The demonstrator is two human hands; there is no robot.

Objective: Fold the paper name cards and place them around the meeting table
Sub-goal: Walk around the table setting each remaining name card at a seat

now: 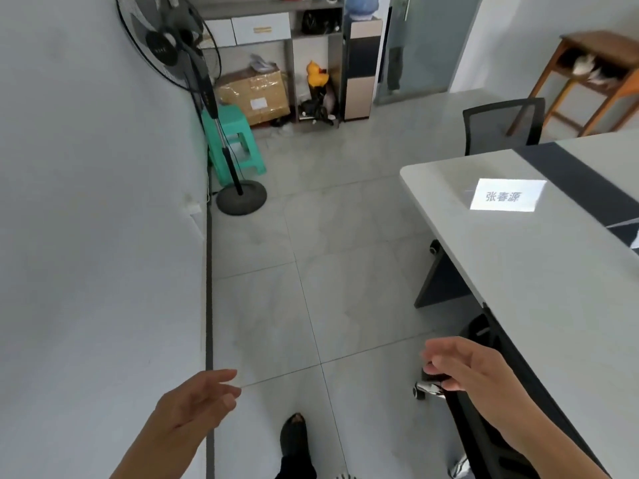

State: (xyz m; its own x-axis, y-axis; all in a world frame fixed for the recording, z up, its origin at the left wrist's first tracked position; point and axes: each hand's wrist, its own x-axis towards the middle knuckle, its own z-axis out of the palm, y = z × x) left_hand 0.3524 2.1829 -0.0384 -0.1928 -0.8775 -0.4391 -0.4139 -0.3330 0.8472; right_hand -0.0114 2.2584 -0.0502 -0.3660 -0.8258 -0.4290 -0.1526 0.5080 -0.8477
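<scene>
A folded white name card (505, 196) with printed characters stands on the light grey meeting table (539, 271) near its far left corner. My left hand (197, 401) hangs over the floor at the lower left, fingers loosely apart, holding nothing. Over a black chair beside the table's edge, my right hand (463, 366) is also empty with fingers slightly curled and apart. Both hands are well short of the card.
A standing fan (193, 63) and a green plastic stool (238, 143) stand by the left wall. Shelving with a cardboard box (254, 95) fills the far end. Black office chairs (503, 124) sit at the table. A wooden stand (594, 81) is far right. Tiled floor lies ahead.
</scene>
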